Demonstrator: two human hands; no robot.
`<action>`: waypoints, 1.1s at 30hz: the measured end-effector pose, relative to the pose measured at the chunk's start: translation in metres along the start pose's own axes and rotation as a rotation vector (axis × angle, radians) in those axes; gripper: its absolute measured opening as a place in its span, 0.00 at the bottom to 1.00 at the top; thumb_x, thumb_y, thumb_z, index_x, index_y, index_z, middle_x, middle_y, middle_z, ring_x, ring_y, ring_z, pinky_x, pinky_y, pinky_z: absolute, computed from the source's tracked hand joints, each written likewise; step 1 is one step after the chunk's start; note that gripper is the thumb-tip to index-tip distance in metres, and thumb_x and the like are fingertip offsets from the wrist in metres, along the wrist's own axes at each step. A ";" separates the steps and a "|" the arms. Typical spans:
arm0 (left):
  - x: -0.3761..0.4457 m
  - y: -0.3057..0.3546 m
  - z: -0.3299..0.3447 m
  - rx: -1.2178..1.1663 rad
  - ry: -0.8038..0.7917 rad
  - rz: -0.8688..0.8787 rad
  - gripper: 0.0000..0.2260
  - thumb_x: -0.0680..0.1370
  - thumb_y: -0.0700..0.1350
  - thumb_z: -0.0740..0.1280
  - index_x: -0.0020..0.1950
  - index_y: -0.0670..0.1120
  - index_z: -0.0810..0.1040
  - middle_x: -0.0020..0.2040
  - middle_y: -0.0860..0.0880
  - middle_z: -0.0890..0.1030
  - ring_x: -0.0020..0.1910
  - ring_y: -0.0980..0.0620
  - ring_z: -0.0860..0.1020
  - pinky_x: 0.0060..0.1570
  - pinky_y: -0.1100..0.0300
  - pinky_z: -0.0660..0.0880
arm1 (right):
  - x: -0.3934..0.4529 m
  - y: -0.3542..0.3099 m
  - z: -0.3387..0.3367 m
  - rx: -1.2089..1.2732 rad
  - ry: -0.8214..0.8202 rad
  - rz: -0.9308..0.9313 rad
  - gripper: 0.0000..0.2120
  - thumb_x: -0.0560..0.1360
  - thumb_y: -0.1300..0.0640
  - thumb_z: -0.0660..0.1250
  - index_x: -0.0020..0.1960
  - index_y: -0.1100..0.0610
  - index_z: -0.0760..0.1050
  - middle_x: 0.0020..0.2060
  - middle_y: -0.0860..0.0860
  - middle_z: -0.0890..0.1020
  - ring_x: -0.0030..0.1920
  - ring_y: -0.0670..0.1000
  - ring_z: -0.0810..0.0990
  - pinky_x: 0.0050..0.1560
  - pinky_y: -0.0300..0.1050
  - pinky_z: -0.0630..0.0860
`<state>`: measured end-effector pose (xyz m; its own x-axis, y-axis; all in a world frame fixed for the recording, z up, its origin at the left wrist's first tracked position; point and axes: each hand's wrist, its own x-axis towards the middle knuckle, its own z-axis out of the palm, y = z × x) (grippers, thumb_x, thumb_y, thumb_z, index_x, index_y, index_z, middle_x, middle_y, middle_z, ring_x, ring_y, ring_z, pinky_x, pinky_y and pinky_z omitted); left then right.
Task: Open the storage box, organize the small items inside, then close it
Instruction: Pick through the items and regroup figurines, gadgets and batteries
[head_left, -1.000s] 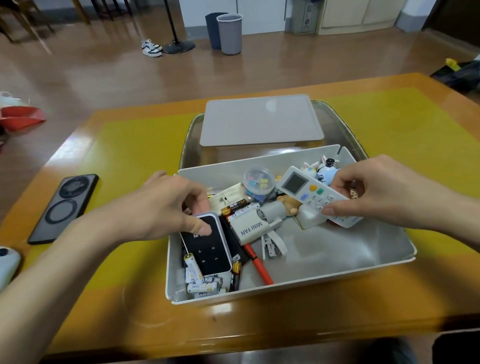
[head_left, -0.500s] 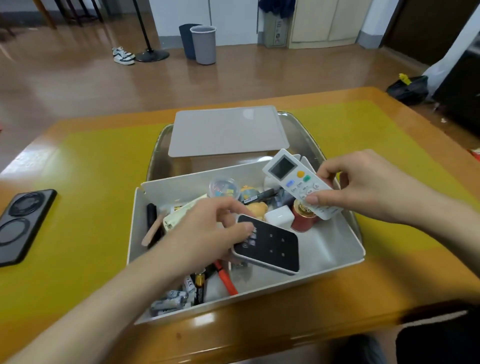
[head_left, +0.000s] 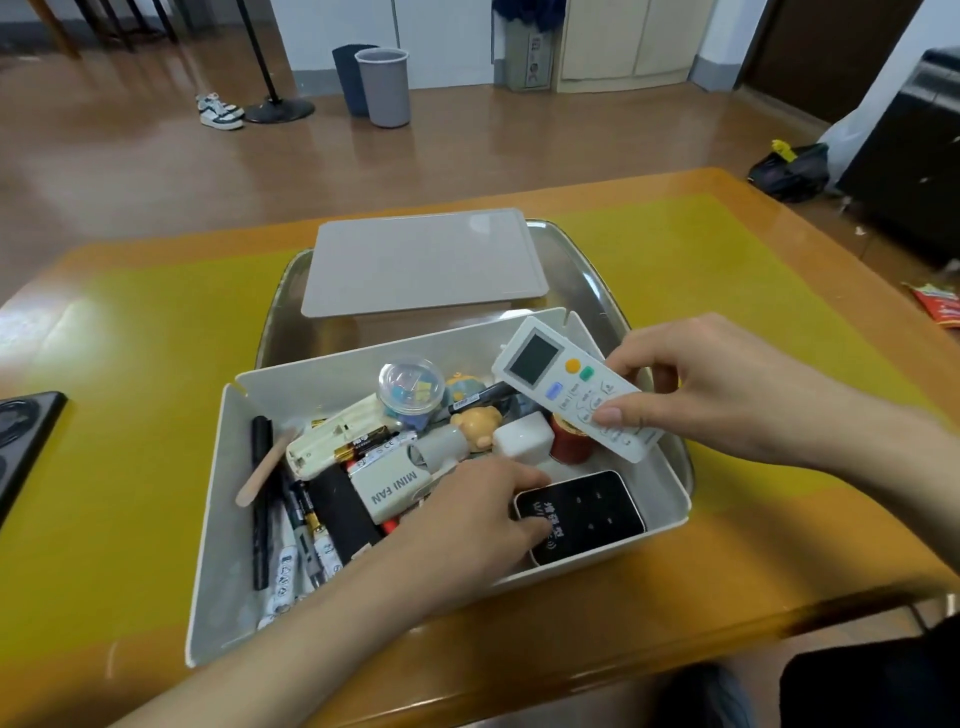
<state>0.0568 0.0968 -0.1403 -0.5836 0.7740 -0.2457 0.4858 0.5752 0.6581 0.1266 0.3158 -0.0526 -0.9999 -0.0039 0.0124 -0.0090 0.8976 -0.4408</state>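
Storage box (head_left: 218, 519) lidless; left hand (head_left: 467, 525) grips black device (head_left: 582, 514), right hand (head_left: 696, 384) white remote (head_left: 566, 387).

Even, fairly bright indoor light falls from above; broad pale glare washes the wooden floor (head_left: 156, 171) at upper left, and a smaller sheen sits on the table (head_left: 47, 332) at its left edge; a soft highlight marks the far right corner of the grey lid (head_left: 421, 260); shadows are faint and short, pooling inside the storage box (head_left: 218, 519); wide-angle distortion bows the table's edges; fine detail is soft throughout, small print mostly illegible.
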 end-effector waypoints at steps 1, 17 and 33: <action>-0.001 0.001 -0.002 0.009 -0.017 0.014 0.17 0.78 0.52 0.68 0.67 0.57 0.76 0.48 0.63 0.79 0.45 0.66 0.77 0.41 0.68 0.75 | 0.000 0.000 0.000 0.010 -0.006 -0.007 0.13 0.70 0.37 0.70 0.47 0.45 0.83 0.39 0.40 0.81 0.36 0.45 0.75 0.33 0.49 0.72; -0.047 -0.026 -0.112 0.296 0.196 0.016 0.04 0.77 0.50 0.68 0.47 0.57 0.83 0.41 0.65 0.82 0.45 0.68 0.78 0.44 0.68 0.74 | 0.004 -0.007 0.025 -0.288 -0.389 -0.280 0.05 0.78 0.46 0.67 0.49 0.46 0.79 0.43 0.41 0.78 0.49 0.44 0.74 0.47 0.51 0.76; -0.046 -0.048 -0.094 0.606 0.119 -0.061 0.23 0.69 0.68 0.69 0.58 0.57 0.76 0.50 0.57 0.76 0.51 0.52 0.75 0.41 0.54 0.75 | 0.016 -0.033 0.054 -0.809 -0.372 -0.143 0.04 0.73 0.52 0.62 0.42 0.43 0.71 0.42 0.44 0.72 0.37 0.49 0.73 0.28 0.40 0.57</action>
<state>-0.0010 0.0089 -0.0934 -0.6736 0.7204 -0.1656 0.7122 0.6924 0.1153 0.1105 0.2625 -0.0866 -0.9295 -0.1559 -0.3343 -0.2649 0.9129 0.3106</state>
